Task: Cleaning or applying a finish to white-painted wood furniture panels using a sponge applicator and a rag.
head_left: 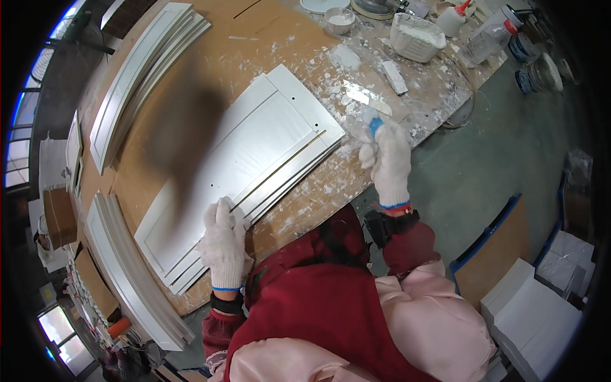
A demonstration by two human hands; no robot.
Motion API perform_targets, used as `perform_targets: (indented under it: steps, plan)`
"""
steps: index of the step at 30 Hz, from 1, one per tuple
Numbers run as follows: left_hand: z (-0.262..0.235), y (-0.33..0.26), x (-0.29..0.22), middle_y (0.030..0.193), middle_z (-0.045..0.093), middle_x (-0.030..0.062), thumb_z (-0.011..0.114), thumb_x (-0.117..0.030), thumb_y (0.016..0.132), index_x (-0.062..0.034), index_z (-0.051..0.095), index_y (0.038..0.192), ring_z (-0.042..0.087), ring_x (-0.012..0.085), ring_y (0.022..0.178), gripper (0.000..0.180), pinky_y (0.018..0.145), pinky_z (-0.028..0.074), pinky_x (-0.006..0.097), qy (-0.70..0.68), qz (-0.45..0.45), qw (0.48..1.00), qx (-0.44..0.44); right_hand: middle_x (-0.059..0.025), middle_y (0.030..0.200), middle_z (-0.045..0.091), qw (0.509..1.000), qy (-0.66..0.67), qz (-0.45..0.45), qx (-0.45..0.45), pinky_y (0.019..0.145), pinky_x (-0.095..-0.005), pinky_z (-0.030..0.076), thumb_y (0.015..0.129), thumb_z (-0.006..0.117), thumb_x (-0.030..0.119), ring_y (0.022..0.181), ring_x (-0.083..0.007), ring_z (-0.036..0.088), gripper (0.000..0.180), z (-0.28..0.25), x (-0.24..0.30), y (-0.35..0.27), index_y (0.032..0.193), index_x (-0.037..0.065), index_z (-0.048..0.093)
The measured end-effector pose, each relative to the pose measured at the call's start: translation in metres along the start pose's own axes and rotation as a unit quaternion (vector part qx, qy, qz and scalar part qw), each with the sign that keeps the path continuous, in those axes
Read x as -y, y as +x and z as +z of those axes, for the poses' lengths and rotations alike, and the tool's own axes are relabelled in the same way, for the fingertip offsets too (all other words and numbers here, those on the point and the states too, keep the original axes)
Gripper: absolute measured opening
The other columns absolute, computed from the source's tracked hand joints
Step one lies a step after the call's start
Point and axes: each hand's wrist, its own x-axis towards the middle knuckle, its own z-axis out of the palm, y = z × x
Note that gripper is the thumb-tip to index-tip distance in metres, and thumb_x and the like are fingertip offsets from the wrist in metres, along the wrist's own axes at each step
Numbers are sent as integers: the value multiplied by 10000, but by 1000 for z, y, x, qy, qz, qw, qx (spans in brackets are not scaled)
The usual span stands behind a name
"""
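Note:
A stack of white panels (267, 137) with a recessed border, a long slot and small dark holes lies slantwise on the workbench. At its near edge my left hand (224, 245), in a white knit glove, grips the top panel, its fingers together over the rim. My gloved right hand (389, 162) is off the stack's right end, closed round a small tool with a blue handle (375, 126). The tool's far end is blurred, so its exact kind is unclear. Just beyond it, a flat metal scraper blade (368, 97) lies on the bench.
White crumbs and smears cover the bench (356, 169) on the right. At the back stand a tub of white paste (417, 38), a small cup (339, 21) and a clear bottle (490, 44). More panels stand left (137, 79) and near left (130, 267). A dark blur (184, 127) hides part of the stack.

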Motion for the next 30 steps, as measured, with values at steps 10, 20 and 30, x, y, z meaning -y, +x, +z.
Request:
perform_targets:
  steps: [10, 20, 30]
  plan:
    - [6, 1, 5, 1270, 529, 115, 705, -268, 765, -149, 505, 1321, 649, 329, 933, 603, 741, 538, 413, -5, -7, 1000, -6, -136, 955, 599, 1000, 9, 4, 2, 635, -321, 560, 955, 479, 188, 820, -223, 657, 312, 22, -17, -17, 1158, -48, 455]
    - [4, 2, 9, 1250, 544, 97, 728, -353, 766, -175, 510, 1313, 662, 293, 851, 615, 671, 555, 382, 3, 16, 1000, -22, -160, 1040, 589, 994, 32, -37, -96, 702, -394, 573, 960, 473, 145, 919, -264, 636, 279, -10, -2, 10, 1168, -39, 451]
    - [0, 2, 5, 1294, 515, 125, 691, -274, 776, -160, 502, 1336, 640, 315, 960, 602, 743, 546, 392, 5, -19, 1000, 23, -154, 1022, 626, 954, -245, -147, 89, 747, -295, 511, 904, 579, 132, 830, -207, 637, 307, 14, 26, 13, 1149, -48, 532]
